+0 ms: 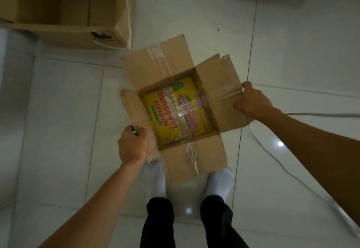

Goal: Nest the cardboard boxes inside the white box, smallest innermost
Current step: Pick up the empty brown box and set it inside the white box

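Head view: my left hand (133, 143) and my right hand (251, 99) each grip a side flap of the open cardboard box (181, 109). It is above the floor (292, 52), before my feet, and a bigger cardboard box (64, 9) stands far left.

Dim, flat indoor light with a greenish-grey cast. Two small bright glints of overhead lamps on the glossy floor tiles (272, 33), one at lower centre, one at right of centre. Sheen on the clear tape (222, 99) across the cardboard flaps. Deep shade inside the big open box (64, 4) at upper left. Soft shadows only. Slight softness overall, printed lettering at centre readable but smeared. Wide-angle bending of tile lines toward the edges; forearms stretched at the lower corners.
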